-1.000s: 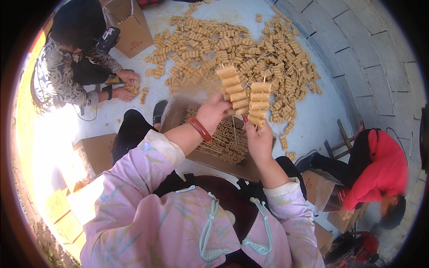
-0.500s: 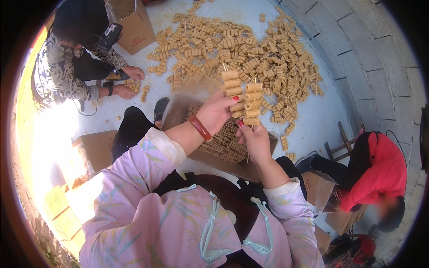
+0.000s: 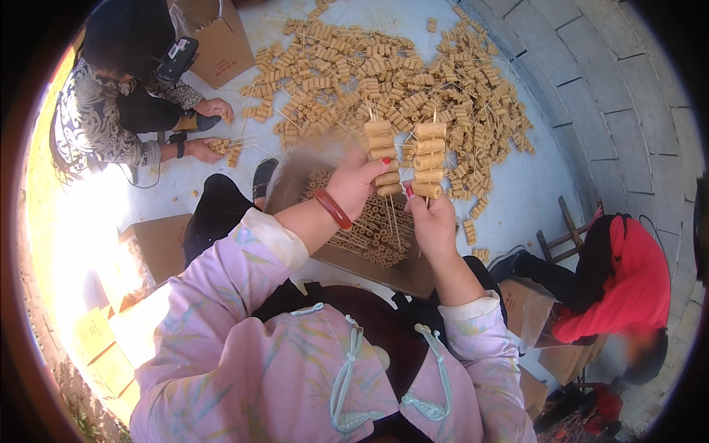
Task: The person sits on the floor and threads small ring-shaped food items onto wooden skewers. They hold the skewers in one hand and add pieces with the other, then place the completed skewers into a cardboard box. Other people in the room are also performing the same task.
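Over a cardboard box (image 3: 408, 279), my left hand (image 3: 351, 183) is closed round tan hollow rolls on thin sticks (image 3: 380, 139), its thumb pressed on the rolls. More than one stick tip pokes out above them. My right hand (image 3: 433, 225) pinches the lower end of another stick of tan rolls (image 3: 429, 151), held upright a little to the right of the first. A narrow gap shows between the two. Inside the box, several skewered rolls (image 3: 380, 229) lie packed, many with their round ends showing. My left forearm hides part of the box.
Beyond the box spreads a big heap of skewered rolls (image 3: 354, 70) on a pale floor. A person (image 3: 111, 118) at far left handles skewers beside an open carton (image 3: 218, 48). Another person in red (image 3: 624, 273) bends over boxes at right. A block wall (image 3: 598, 81) curves behind.
My right hand has shifted its skewer right and slightly up, widening the gap from those in my left hand, which stays about in place. The person at left has moved their hands apart.
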The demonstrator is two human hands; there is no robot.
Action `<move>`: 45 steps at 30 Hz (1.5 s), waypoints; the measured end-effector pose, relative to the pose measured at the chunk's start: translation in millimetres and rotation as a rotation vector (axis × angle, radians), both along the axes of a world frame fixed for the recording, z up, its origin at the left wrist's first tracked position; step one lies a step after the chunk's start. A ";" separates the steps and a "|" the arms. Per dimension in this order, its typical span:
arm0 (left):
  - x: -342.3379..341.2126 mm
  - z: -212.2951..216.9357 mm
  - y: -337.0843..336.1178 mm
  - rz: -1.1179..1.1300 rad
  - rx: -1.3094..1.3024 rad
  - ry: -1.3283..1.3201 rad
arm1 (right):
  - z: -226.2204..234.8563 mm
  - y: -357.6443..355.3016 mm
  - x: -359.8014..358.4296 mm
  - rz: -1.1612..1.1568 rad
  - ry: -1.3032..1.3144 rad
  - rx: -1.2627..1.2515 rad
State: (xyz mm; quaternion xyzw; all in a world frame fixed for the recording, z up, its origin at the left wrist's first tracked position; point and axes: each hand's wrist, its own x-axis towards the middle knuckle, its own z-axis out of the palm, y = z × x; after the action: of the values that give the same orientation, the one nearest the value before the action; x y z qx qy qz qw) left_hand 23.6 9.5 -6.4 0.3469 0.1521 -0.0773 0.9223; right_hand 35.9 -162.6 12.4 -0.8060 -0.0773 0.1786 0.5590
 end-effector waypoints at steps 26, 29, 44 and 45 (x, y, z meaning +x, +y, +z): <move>-1.7 2.3 -7.3 0.064 -0.105 -0.042 | 6.6 15.2 -1.2 0.089 -0.228 -0.075; -2.0 1.2 -6.9 0.067 -0.113 -0.043 | 2.1 12.6 3.1 0.103 -0.330 -0.152; -11.7 6.3 -6.3 0.035 -0.254 -0.031 | 5.5 26.7 -11.0 0.129 -0.437 -0.050; -11.7 6.7 -5.7 0.009 -0.246 -0.030 | 7.2 26.8 -10.5 0.130 -0.423 -0.045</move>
State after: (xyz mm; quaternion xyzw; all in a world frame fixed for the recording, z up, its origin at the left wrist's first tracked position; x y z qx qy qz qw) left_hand 11.9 3.8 0.4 0.2316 0.1290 -0.0857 0.9604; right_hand 25.4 -135.8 19.6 -0.8311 -0.2406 0.0429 0.4995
